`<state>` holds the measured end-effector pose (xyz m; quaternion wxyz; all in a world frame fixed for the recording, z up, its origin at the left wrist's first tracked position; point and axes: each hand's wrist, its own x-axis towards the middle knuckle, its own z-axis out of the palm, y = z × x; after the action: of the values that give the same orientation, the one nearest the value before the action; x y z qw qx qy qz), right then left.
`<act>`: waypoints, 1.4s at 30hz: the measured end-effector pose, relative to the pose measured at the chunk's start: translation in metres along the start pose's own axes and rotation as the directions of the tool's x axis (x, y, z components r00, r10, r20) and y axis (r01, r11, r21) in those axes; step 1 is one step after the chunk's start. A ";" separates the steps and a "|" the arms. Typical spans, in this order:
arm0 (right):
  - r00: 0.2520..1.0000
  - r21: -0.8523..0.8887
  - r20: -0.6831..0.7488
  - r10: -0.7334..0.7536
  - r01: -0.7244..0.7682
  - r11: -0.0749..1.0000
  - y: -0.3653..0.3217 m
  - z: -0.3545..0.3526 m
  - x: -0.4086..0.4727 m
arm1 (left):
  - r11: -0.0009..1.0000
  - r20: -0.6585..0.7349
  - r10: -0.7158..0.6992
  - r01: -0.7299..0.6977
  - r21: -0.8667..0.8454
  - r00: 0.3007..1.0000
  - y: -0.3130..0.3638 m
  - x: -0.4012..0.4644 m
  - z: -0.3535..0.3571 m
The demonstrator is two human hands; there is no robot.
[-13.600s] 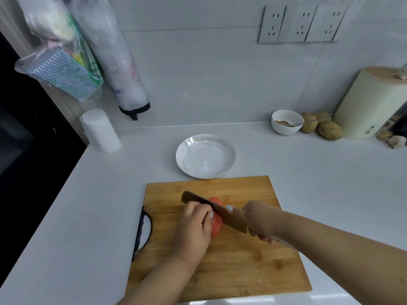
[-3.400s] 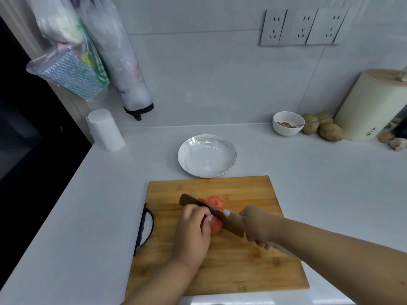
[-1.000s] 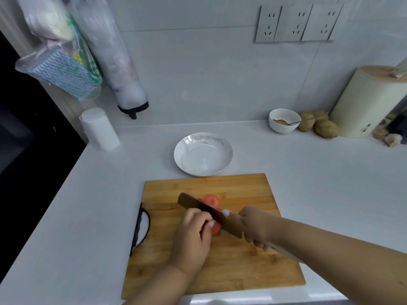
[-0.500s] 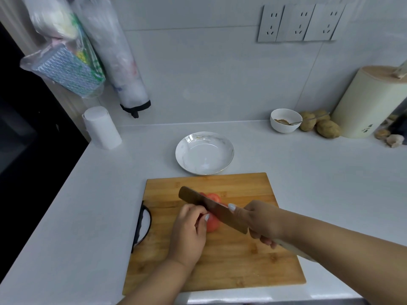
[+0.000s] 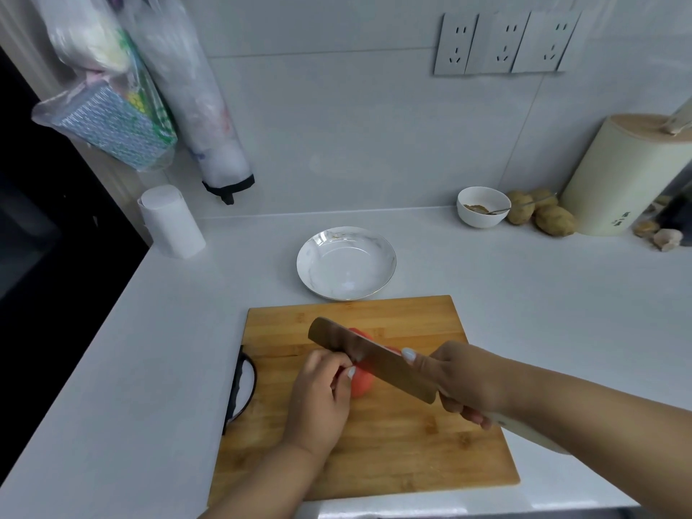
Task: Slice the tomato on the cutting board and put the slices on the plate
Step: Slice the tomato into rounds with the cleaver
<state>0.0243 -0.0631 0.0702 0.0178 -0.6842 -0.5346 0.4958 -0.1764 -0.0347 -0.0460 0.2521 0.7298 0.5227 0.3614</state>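
Note:
A red tomato [image 5: 362, 383] lies in the middle of the wooden cutting board [image 5: 393, 455]. My left hand [image 5: 322, 398] holds it from the left with curled fingertips. My right hand [image 5: 460, 380] grips the handle of a broad knife [image 5: 370, 359], forefinger laid along the blade. The blade crosses over the tomato; cut slices show red [image 5: 361, 334] just behind it, mostly hidden. The white plate [image 5: 346, 265] sits bare behind the board.
A white cylinder [image 5: 170, 222] stands at the back left under hanging plastic bags [image 5: 149, 88]. At the back right are a small bowl with a spoon [image 5: 483, 206], potatoes [image 5: 539, 217] and a cream canister [image 5: 629, 174]. The counter drops off on the left.
Over the last second the knife has lifted slightly and sits over the tomato. My left hand has shifted a little leftward on the tomato. More cut slices lie behind the blade than 13 seconds ago.

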 end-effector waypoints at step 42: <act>1.000 -0.086 -0.004 0.008 -0.008 0.996 -0.003 0.040 0.059 | 0.995 -0.003 0.100 -0.099 0.032 0.995 -0.004 -0.013 0.006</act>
<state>-0.0092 -0.0383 0.0127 -0.0126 -0.6874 -0.5525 0.4713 -0.1762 -0.0459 -0.0562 0.2210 0.7579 0.4919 0.3671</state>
